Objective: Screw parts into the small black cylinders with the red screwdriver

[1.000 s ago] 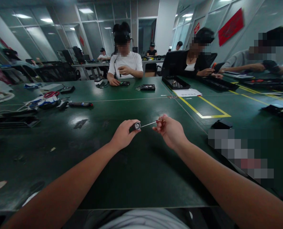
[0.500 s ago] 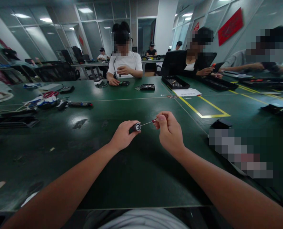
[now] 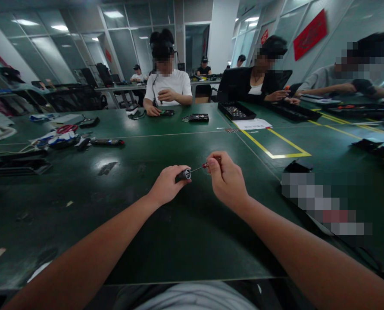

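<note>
My left hand [image 3: 166,186] is closed around a dark screwdriver handle [image 3: 183,175] with a silver end collar, held above the green table [image 3: 179,232]. A thin metal bit [image 3: 196,169] runs from that collar to the right. My right hand [image 3: 226,178] pinches the bit's far end, where a small red part [image 3: 205,165] shows at my fingertips. Both hands hover close together over the table's middle.
Cables, a red loop and a dark pen-like tool [image 3: 107,141] lie at the left. Across the table sit several people with a black parts tray [image 3: 237,111], a small black device [image 3: 198,117] and a white sheet [image 3: 252,124]. Yellow tape [image 3: 276,146] marks the right side.
My right hand has drawn in toward the left hand, so less of the bit shows between them. The left hand has barely shifted.
</note>
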The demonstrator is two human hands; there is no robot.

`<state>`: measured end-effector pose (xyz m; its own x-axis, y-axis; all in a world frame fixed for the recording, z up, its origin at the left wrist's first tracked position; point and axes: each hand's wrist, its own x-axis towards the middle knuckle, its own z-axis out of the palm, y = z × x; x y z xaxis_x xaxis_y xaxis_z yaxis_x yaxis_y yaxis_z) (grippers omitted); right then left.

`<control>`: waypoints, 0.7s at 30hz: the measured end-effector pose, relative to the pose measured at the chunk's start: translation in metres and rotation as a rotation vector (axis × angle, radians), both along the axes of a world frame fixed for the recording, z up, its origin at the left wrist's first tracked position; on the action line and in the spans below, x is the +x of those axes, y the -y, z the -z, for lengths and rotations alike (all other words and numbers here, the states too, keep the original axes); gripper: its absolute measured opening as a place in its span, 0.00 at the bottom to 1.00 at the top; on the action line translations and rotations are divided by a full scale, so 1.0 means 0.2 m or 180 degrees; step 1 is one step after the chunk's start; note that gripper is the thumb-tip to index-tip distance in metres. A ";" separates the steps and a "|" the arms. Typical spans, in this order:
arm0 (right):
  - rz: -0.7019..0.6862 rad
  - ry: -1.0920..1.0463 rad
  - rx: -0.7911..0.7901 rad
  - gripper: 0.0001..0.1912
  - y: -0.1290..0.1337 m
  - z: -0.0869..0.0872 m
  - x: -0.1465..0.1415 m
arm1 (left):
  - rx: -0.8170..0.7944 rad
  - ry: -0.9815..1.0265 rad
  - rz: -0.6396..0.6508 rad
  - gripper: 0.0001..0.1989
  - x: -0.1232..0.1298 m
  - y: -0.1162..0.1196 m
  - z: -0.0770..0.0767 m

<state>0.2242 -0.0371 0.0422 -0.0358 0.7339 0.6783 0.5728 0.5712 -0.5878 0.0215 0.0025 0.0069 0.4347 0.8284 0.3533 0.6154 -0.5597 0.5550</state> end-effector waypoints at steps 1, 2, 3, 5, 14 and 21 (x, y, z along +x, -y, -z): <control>-0.0037 0.0013 -0.0003 0.09 0.00 0.00 0.00 | -0.0013 -0.0008 -0.0001 0.17 0.00 0.00 0.00; -0.0074 0.0027 -0.0006 0.09 0.00 0.00 0.00 | -0.0023 -0.0019 -0.0004 0.17 0.00 0.00 0.00; -0.0098 0.0038 -0.0011 0.09 0.00 0.01 0.00 | -0.0030 -0.0030 -0.0007 0.17 0.00 0.00 0.00; -0.0094 0.0057 -0.0021 0.08 0.01 0.01 -0.01 | -0.0026 -0.0042 -0.0009 0.17 0.00 0.00 0.00; 0.0266 0.0065 0.0121 0.08 0.00 -0.02 0.00 | 0.0009 -0.0040 -0.0049 0.18 0.00 -0.02 0.02; 0.0014 0.0023 0.0041 0.09 0.01 0.00 0.00 | -0.0007 -0.0077 -0.0012 0.18 0.00 -0.01 0.00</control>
